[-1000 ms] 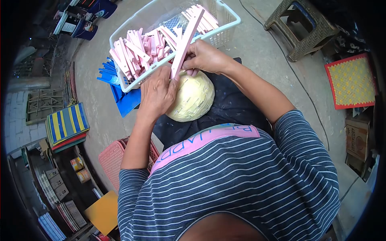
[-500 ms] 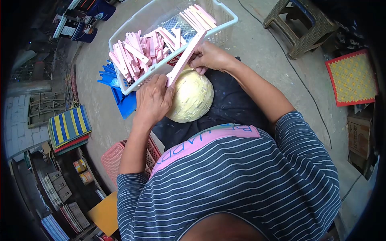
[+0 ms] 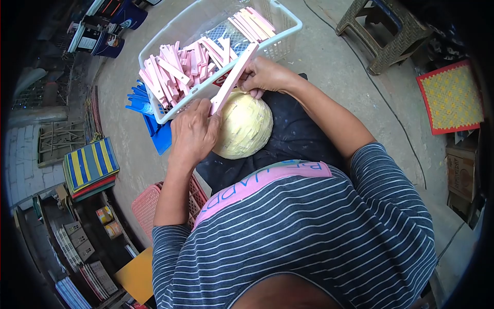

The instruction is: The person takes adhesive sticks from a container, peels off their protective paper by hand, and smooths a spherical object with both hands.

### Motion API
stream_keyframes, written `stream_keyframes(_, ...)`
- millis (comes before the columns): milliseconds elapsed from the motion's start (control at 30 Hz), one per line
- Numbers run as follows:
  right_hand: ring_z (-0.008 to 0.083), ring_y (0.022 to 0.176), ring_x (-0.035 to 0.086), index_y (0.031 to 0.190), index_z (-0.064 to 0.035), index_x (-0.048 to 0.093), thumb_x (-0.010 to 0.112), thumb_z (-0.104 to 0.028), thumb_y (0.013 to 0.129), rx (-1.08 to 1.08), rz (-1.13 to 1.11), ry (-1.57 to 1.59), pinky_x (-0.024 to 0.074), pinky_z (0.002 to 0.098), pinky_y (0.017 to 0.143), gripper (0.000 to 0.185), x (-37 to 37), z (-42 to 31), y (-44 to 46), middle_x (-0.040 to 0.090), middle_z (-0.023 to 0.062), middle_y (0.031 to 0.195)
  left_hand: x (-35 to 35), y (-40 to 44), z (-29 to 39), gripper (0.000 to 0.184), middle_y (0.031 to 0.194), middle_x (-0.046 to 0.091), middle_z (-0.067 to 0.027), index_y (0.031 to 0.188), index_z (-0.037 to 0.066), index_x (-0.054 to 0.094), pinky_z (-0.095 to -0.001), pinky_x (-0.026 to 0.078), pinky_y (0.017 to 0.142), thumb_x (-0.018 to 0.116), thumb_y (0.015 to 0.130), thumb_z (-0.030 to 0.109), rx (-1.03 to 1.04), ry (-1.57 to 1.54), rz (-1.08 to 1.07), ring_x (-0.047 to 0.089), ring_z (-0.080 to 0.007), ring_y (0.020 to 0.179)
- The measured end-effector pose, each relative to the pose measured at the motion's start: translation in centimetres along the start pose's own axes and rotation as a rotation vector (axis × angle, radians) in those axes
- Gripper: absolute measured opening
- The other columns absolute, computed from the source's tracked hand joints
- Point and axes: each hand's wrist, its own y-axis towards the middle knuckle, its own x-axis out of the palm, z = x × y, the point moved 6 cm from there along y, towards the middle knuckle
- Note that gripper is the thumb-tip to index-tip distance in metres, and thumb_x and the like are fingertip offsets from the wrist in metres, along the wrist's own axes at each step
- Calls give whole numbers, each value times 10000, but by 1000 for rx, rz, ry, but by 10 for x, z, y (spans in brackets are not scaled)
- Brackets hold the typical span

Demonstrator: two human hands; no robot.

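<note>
I log a white plastic basket (image 3: 280, 35) holding jumbled short pink strips (image 3: 175, 72) and a neater pink row (image 3: 252, 26). Left hand (image 3: 193, 129) grips a long flat pink strip (image 3: 234, 78), slanted above a pale-yellow rough dome (image 3: 246, 126). Right hand (image 3: 267, 76) curled beside it; grip: cannot tell.

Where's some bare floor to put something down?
Bare floor shows between the white basket and black cord, and between cord, stool and red-edged mat. It's crowded between the left hand and right hand: pink strip, yellow dome.
</note>
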Motion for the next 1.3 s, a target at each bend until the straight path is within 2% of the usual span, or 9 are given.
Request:
stream_keyframes(167,92,553,584,903,48,638,652,2,762,-21,-5,-118,519,219,476,149,6,-9,0,608,43,725,1,-9,-4,231,803,578,-212,859,-8,537,-474,445,648,539,859,223,-20,-2,-3,591,-400,733)
stream_keyframes(267,95,538,579,892,58,629,649,0,749,-41,2,-165,514,231,472,155,9,-11,1,607,48,708,7,-14,-12,259,879,583,-219,886,-12,534,-452,442,680,527,875,246,-83,-40,-61,578,-416,803)
stream_keyframes(567,158,565,637,897,52,651,635,1,711,-113,17,-290,543,278,510,194,12,-16,-1,645,106,711,10,-28,-11,286,824,558,-194,864,-11,525,-435,432,656,513,884,274,-89,-109,-32,566,-399,757)
stream_keyframes(767,151,602,628,860,55,646,685,-17,692,-158,96,-290,532,288,518,187,10,-16,-6,647,109,710,11,-39,-14,239,805,562,-198,875,-16,543,-466,428,634,541,860,223,-88,-126,11,572,-396,714)
stream_keyframes(867,144,625,626,867,48,657,709,-31,687,-48,79,-182,521,287,529,204,9,-5,-6,652,98,713,12,-48,-17,235,810,561,-196,876,-12,543,-465,426,636,542,861,222,-105,-134,-7,568,-393,716)
stream_keyframes(1067,156,656,638,910,30,676,720,-40,682,-27,85,-152,521,296,583,243,8,3,-7,668,103,743,15,-69,-24,228,814,558,-177,881,-6,545,-461,427,645,548,860,220,-106,-146,33,564,-386,715)
stream_keyframes(1167,126,693,609,947,48,658,674,-31,758,-216,158,-250,504,265,658,207,11,0,-13,645,63,776,16,-71,-24,226,806,549,-175,882,-7,550,-441,415,620,546,852,217,-106,-168,74,553,-383,714)
stream_keyframes(1267,137,757,617,956,46,657,657,-35,770,-303,235,-293,493,279,727,203,17,-8,-25,656,81,822,13,-65,-22,245,803,557,-173,892,-9,560,-440,424,636,569,809,221,-106,-110,41,565,-375,730)
stream_keyframes(1300,186,819,631,947,32,662,628,-38,785,-379,233,-340,490,305,759,180,20,-4,-26,656,108,888,12,-63,-21,252,796,558,-174,884,-11,560,-441,426,640,575,794,224,-113,-95,16,568,-372,733)
